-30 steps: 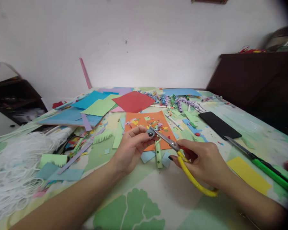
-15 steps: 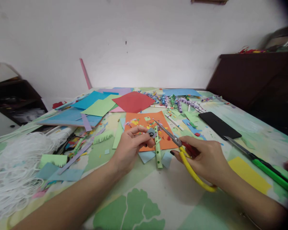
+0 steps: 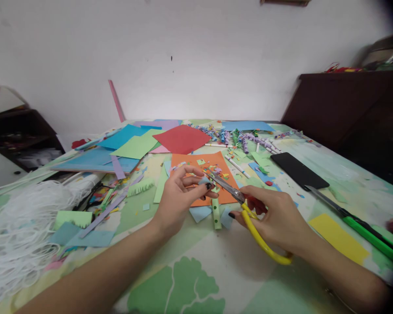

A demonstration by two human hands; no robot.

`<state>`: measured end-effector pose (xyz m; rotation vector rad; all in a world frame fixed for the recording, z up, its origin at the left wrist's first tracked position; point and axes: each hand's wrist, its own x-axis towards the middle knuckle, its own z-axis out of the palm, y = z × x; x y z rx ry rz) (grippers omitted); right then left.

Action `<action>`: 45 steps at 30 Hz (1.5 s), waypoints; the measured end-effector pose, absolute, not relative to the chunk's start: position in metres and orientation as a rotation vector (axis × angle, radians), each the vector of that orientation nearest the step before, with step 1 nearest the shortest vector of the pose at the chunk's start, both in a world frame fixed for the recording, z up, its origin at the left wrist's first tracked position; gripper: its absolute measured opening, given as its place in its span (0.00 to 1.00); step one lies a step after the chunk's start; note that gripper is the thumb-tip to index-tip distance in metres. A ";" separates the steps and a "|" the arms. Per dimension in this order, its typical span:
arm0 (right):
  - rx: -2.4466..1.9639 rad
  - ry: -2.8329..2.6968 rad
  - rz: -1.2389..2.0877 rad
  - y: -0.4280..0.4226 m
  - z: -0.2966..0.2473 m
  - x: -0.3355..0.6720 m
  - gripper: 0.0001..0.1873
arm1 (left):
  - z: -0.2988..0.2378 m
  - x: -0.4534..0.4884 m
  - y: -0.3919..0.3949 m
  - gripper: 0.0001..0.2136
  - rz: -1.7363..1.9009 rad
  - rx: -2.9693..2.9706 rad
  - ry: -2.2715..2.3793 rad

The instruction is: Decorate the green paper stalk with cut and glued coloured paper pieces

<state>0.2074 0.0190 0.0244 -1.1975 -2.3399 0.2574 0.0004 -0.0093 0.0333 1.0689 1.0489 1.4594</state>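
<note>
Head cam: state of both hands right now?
Left hand: closed in a pinch, holding a small blue paper piece.
Right hand: closed around the handles, holding yellow-handled scissors.

Stretches away as a cloth-covered table (image 3: 239, 279), printed green and white; carries white cord (image 3: 22, 231) at near left, fringed green paper (image 3: 140, 187) left of centre, an orange sheet (image 3: 216, 158) at centre, a flat black device (image 3: 298, 170) at right, yellow paper (image 3: 339, 239) at near right.
</note>
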 end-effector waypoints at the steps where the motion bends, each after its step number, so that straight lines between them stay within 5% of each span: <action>1: -1.194 -2.345 0.245 0.019 0.024 0.208 0.15 | 0.034 0.001 -0.010 0.14 1.459 1.104 1.049; 45: -1.090 -2.346 0.092 0.017 0.020 0.208 0.14 | 0.035 0.004 -0.013 0.13 1.434 1.255 1.094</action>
